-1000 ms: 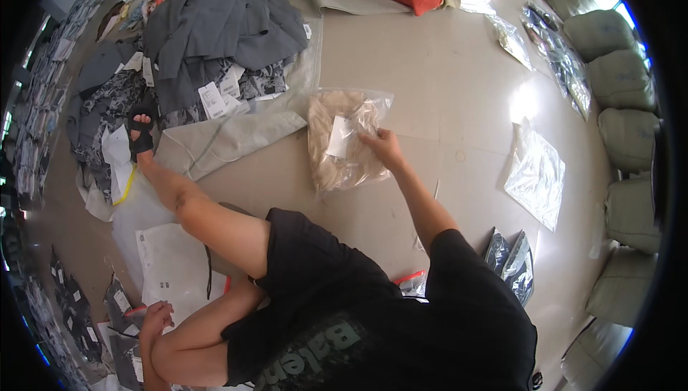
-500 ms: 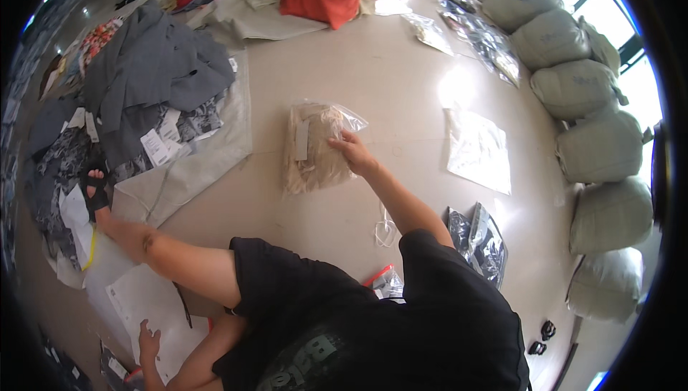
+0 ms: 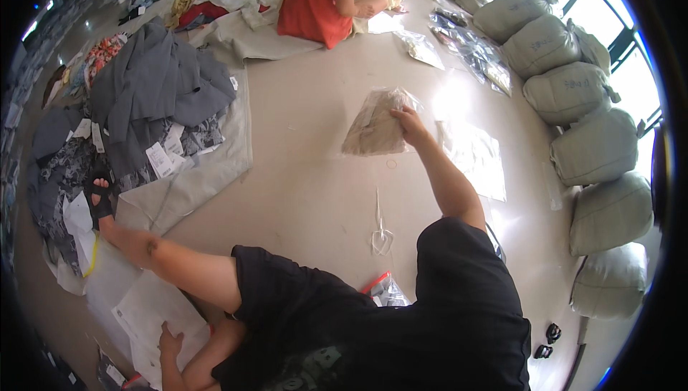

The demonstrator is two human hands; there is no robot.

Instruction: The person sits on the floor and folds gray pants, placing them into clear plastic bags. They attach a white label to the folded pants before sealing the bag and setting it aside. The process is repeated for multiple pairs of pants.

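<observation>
My right hand (image 3: pixel 410 124) is closed on the edge of a clear plastic bag with a folded beige garment (image 3: pixel 376 127) inside. It holds the bag tilted over the floor, with the arm stretched forward and to the right. Just beyond my right forearm lies a white bagged piece (image 3: pixel 476 158), partly covered by the arm. At the lower left my left hand (image 3: pixel 170 344) is open, its fingers apart, at a large white sheet (image 3: pixel 154 312) beside my bent leg. Whether it presses on the sheet I cannot tell.
Grey clothes with paper tags (image 3: pixel 154 75) are heaped on a pale cloth at left. A person in red (image 3: pixel 315 4) sits at the far side. Stuffed sacks (image 3: pixel 595 144) line the right wall. Clear bags of garments (image 3: pixel 469 43) and a white cord loop (image 3: pixel 382 240) lie on the floor.
My right hand has carried the bagged beige garment to the right and farther away, turning it. My left hand has shifted slightly right and down, over the white sheet.
</observation>
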